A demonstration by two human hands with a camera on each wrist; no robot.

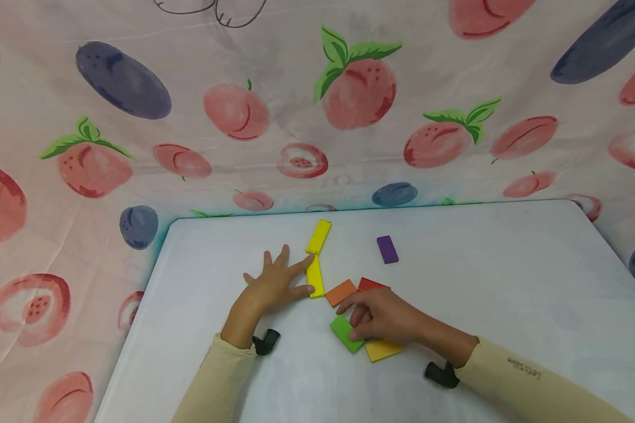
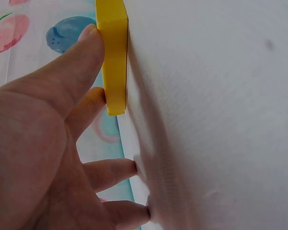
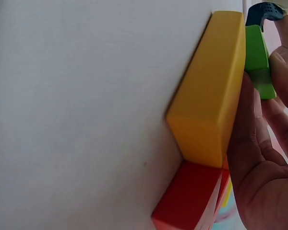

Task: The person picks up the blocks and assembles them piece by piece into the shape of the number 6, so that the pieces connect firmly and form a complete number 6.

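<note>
My left hand [image 1: 272, 285] has its fingers spread, with the thumb and index fingertips against the left side of a flat yellow block [image 1: 316, 276]. In the left wrist view the thumb and index finger touch the same yellow block [image 2: 115, 62]. A second yellow block [image 1: 319, 237] meets its far end at an angle. My right hand [image 1: 388, 317] pinches a green block [image 1: 344, 333] between thumb and fingers; in the right wrist view the green block [image 3: 257, 57] is partly covered. Beside this hand lie an orange block [image 1: 341, 292], a red block [image 1: 370, 284] and a darker yellow block [image 1: 383, 351].
A purple block [image 1: 387, 249] lies apart, farther back. The white tabletop [image 1: 508, 282] ends at a fruit-patterned cloth [image 1: 296, 117] behind and at the sides. Black wrist-worn pieces stick out by the left sleeve [image 1: 219, 373] and the right sleeve [image 1: 534, 382].
</note>
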